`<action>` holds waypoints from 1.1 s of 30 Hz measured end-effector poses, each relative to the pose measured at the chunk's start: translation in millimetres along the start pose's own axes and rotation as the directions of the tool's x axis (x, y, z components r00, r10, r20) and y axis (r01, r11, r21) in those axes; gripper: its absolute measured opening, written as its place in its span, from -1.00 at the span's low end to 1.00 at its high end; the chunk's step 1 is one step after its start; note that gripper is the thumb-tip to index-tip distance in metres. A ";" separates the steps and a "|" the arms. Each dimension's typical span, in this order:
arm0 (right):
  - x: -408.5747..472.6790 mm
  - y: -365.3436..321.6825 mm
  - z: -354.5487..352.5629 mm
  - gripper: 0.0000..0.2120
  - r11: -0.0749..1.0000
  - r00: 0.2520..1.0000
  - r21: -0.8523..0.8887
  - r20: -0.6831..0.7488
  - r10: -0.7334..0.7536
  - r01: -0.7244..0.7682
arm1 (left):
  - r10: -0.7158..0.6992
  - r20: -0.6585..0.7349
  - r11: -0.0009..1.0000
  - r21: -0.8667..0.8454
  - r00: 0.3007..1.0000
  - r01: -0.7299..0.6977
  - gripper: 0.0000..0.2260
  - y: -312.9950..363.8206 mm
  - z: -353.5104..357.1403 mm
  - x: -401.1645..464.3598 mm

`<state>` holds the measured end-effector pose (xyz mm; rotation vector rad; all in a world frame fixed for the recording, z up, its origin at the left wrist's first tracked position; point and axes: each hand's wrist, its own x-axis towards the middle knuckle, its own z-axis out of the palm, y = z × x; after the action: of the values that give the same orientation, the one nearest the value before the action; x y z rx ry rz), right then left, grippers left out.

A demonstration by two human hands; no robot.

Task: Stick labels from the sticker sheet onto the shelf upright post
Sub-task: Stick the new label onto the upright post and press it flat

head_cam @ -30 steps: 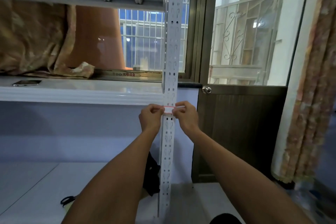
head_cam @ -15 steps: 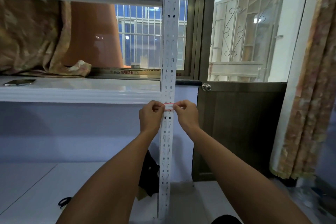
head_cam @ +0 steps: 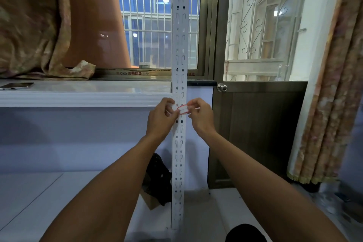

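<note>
Holding a red-edged label (head_cam: 183,109) at frame centre, right in front of the post (head_cam: 180,49). Left hand (head_cam: 161,116) pinching its left end, fingers closed on it; right hand (head_cam: 200,116) pinching the right end, fingertips together. Looks lifted or only part-stuck, hard to tell which. No other label showing on the post above or below. Sheet not in view. Pressing flat to come, then more labels, most likely.
</note>
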<state>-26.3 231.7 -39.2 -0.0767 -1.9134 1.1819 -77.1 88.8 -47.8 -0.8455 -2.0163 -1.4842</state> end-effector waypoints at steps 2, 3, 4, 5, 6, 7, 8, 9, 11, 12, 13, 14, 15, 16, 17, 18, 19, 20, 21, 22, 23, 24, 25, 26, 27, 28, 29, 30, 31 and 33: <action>-0.7 -5.9 -2.6 -0.82 0.998 0.997 -0.027 0.053 -0.061 0.063 | 0.074 0.005 0.996 0.055 0.997 -0.074 -0.72 1.8 -3.4 0.2; -0.9 -8.8 -3.5 -0.80 0.994 0.992 -0.046 0.084 -0.095 0.099 | 0.096 0.017 0.994 0.048 0.995 -0.097 -0.71 3.6 -4.7 0.8; -1.4 -12.0 -4.7 -0.79 0.988 0.985 -0.070 0.116 -0.131 0.139 | 0.109 0.034 0.993 0.032 0.993 -0.110 -0.71 5.8 -5.4 1.8; -1.7 -14.8 -5.8 -0.79 0.979 0.975 -0.088 0.145 -0.168 0.182 | 0.114 0.051 0.993 0.012 0.992 -0.115 -0.72 7.8 -5.8 3.1; -2.2 -17.2 -7.0 -0.80 0.971 0.965 -0.097 0.170 -0.198 0.216 | 0.114 0.062 0.993 -0.005 0.992 -0.114 -0.74 9.1 -5.8 4.6; -2.4 -18.8 -8.1 -0.80 0.966 0.958 -0.099 0.188 -0.217 0.239 | 0.112 0.067 0.994 -0.012 0.991 -0.112 -0.76 10.4 -5.7 5.8; -3.1 -20.6 -9.6 -0.80 0.962 0.952 -0.099 0.201 -0.230 0.254 | 0.111 0.066 0.994 -0.007 0.992 -0.111 -0.79 10.9 -5.4 6.8; -3.3 -21.2 -10.8 -0.79 0.958 0.946 -0.100 0.216 -0.242 0.268 | 0.110 0.060 0.994 0.003 0.992 -0.111 -0.81 10.7 -5.1 7.7; -3.7 -22.2 -14.1 -0.76 0.938 0.924 -0.127 0.256 -0.284 0.324 | 0.111 0.063 0.994 -0.001 0.992 -0.112 -0.81 10.3 -5.2 8.8; -3.5 -21.8 -15.9 -0.76 0.921 0.910 -0.153 0.275 -0.309 0.359 | 0.108 0.080 0.994 -0.015 0.991 -0.107 -0.81 10.9 -5.6 8.9; -2.7 -20.7 -17.5 -0.76 0.907 0.900 -0.175 0.292 -0.325 0.384 | 0.098 0.106 0.995 -0.030 0.990 -0.095 -0.81 11.5 -6.0 9.1; -1.9 -19.7 -19.1 -0.77 0.901 0.895 -0.188 0.305 -0.325 0.391 | 0.086 0.133 0.996 -0.040 0.987 -0.082 -0.81 11.9 -6.4 9.6; -0.6 -18.3 -20.4 -0.79 0.905 0.898 -0.188 0.305 -0.316 0.382 | 0.075 0.155 0.997 -0.046 0.985 -0.069 -0.83 12.3 -6.7 10.2; 0.4 -17.0 -21.5 -0.80 0.914 0.907 -0.180 0.292 -0.304 0.364 | 0.059 0.172 0.997 -0.058 0.983 -0.050 -0.86 13.1 -7.1 10.5; 1.3 -15.9 -22.1 -0.81 0.926 0.919 -0.162 0.267 -0.291 0.340 | 0.036 0.180 0.997 -0.080 0.983 -0.022 -0.89 14.5 -7.2 10.4; 1.4 -15.9 -22.8 -0.81 0.944 0.933 -0.128 0.237 -0.270 0.305 | 0.008 0.172 0.994 -0.111 0.985 0.012 -0.93 15.8 -7.3 10.0; 1.5 -15.2 -22.7 -0.80 0.964 0.950 -0.079 0.209 -0.234 0.255 | -0.030 0.144 0.988 -0.148 0.989 0.052 -0.96 17.2 -7.1 9.5; 1.0 -15.4 -22.6 -0.78 0.980 0.964 -0.034 0.191 -0.187 0.197 | -0.084 0.104 0.975 -0.195 0.991 0.104 -0.97 18.4 -7.1 8.7; 0.6 -14.5 -21.7 -0.76 0.991 0.974 -0.008 0.187 -0.132 0.136 | -0.152 0.066 0.952 -0.258 0.986 0.164 -0.97 19.1 -6.9 8.0; 0.0 -13.3 -20.7 -0.73 0.997 0.977 -0.005 0.201 -0.076 0.079 | -0.220 0.044 0.916 -0.335 0.975 0.222 -0.97 19.5 -6.5 7.6; 0.0 -10.9 -18.9 -0.72 0.999 0.973 -0.020 0.230 -0.022 0.027 | -0.274 0.038 0.875 -0.405 0.961 0.266 -0.96 19.2 -6.1 7.5; 0.0 -7.8 -16.9 -0.72 0.999 0.966 -0.041 0.258 0.025 -0.015 | -0.309 0.035 0.843 -0.452 0.950 0.291 -0.95 18.3 -5.1 7.8; 0.4 -4.8 -14.5 -0.75 0.998 0.961 -0.054 0.272 0.058 -0.045 | -0.330 0.032 0.825 -0.476 0.943 0.305 -0.94 16.7 -4.1 8.2; 0.5 -2.0 -12.1 -0.80 0.997 0.962 -0.047 0.263 0.079 -0.069 | -0.344 0.032 0.810 -0.495 0.938 0.314 -0.93 15.1 -3.1 8.1; 0.8 -0.4 -10.6 -0.85 0.996 0.967 -0.019 0.238 0.093 -0.091 | -0.353 0.033 0.798 -0.512 0.935 0.319 -0.92 14.2 -2.4 7.8; 0.8 0.0 -9.8 -0.91 0.993 0.972 0.018 0.210 0.107 -0.113 | -0.358 0.035 0.786 -0.527 0.933 0.322 -0.91 13.3 -1.5 7.0; 1.2 0.8 -8.9 -0.95 0.989 0.973 0.055 0.191 0.126 -0.139 | -0.362 0.036 0.779 -0.537 0.932 0.323 -0.91 11.8 -0.4 6.0; 1.3 0.4 -8.8 -0.97 0.983 0.972 0.086 0.186 0.144 -0.162 | -0.365 0.035 0.776 -0.540 0.930 0.325 -0.91 10.6 0.5 5.0; 1.7 0.8 -8.2 -0.98 0.977 0.969 0.107 0.188 0.163 -0.185 | -0.370 0.036 0.776 -0.538 0.928 0.330 -0.92 9.4 1.2 4.1; 1.1 0.7 -7.4 -0.97 0.966 0.962 0.132 0.191 0.194 -0.221 | -0.388 0.042 0.766 -0.541 0.921 0.348 -0.92 6.7 1.7 2.3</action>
<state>-22.2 237.8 -37.7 -0.0951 -1.9978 1.5178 -73.8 92.3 -42.2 -0.5910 -1.7905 -2.3484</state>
